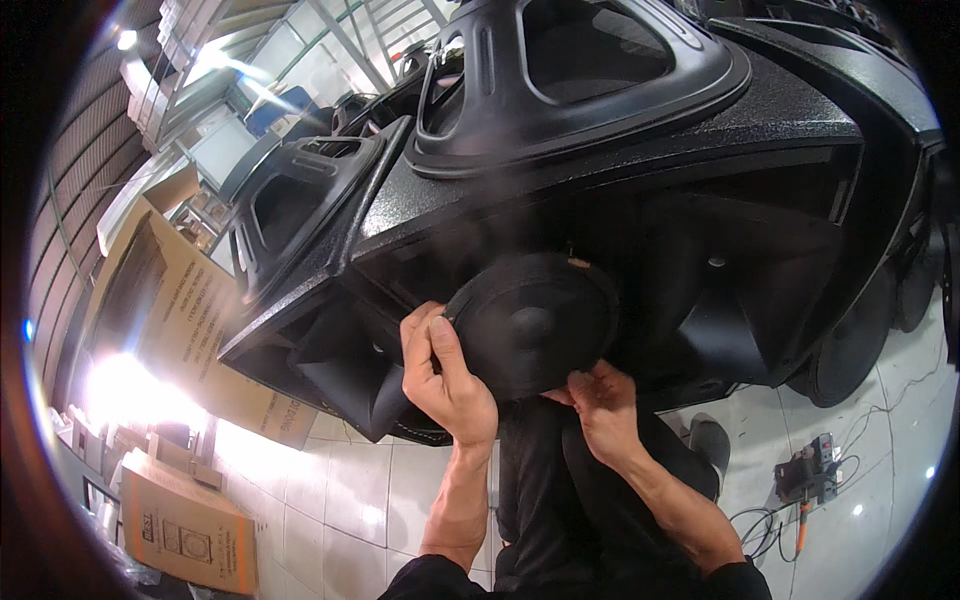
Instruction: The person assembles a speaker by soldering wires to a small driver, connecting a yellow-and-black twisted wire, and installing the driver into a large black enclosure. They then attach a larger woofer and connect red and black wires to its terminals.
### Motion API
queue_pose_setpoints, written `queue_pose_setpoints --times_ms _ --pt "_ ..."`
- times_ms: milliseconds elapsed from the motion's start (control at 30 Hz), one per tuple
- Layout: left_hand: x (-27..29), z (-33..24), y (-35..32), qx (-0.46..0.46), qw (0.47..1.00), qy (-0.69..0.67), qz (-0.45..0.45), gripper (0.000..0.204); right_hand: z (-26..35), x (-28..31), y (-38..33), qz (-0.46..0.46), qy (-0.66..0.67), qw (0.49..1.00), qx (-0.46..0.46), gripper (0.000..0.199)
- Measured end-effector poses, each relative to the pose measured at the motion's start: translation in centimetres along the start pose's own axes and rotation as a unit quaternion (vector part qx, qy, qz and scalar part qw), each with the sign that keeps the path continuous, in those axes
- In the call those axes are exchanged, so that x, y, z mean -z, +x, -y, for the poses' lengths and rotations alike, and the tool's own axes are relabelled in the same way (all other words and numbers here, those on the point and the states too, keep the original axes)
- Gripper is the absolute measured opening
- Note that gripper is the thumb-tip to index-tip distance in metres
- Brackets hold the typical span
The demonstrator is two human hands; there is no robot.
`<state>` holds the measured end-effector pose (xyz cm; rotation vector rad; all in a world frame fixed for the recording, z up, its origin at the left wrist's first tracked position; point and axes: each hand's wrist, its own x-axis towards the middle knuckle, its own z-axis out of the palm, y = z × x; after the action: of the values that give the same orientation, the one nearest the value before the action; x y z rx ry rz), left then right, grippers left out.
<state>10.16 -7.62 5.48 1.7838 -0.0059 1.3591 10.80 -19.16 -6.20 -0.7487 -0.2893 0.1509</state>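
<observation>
A round black loudspeaker driver point(532, 322) with a ribbed cone and a domed centre faces me, tilted, at the open front of a black speaker cabinet point(440, 205). My left hand point(447, 385) is closed on the driver's left rim, thumb on the near side and fingers behind. At the lower right rim, my right hand point(602, 408) pinches, its fingertips partly hidden at the edge. A small tan terminal piece point(579, 263) shows on the driver's top edge. The back of the driver is out of sight.
On the cabinet lies a black frame with cut-outs point(480, 100); a similar cabinet frame point(300, 205) stands left. Cardboard boxes point(190, 535) are at the left. A power strip point(822, 470), cables and an orange-handled tool point(802, 530) lie on the tiled floor, right of my foot point(709, 445).
</observation>
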Motion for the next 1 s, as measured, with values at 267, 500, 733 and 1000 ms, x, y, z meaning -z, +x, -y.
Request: queue_pose_setpoints --times_ms 267,500,733,1000 --pt "-1.1 -0.1 1.7 -0.182 0.974 0.138 0.008 0.017 1.2 -1.2 1.4 0.002 -0.079 0.992 -0.094 0.021" --pt "-1.8 0.5 2.8 -0.242 0.945 0.221 -0.007 0.015 0.9 -1.8 2.2 -0.028 -0.112 0.987 -0.113 0.022" --pt "-0.8 2.6 2.3 -0.325 0.893 0.301 0.075 0.051 0.4 -2.4 2.5 -0.067 -0.18 0.973 -0.128 0.026" --pt "1.3 1.7 1.1 -0.256 0.867 0.306 0.299 0.132 0.9 -1.4 2.2 -0.035 -0.297 0.95 -0.091 0.026"
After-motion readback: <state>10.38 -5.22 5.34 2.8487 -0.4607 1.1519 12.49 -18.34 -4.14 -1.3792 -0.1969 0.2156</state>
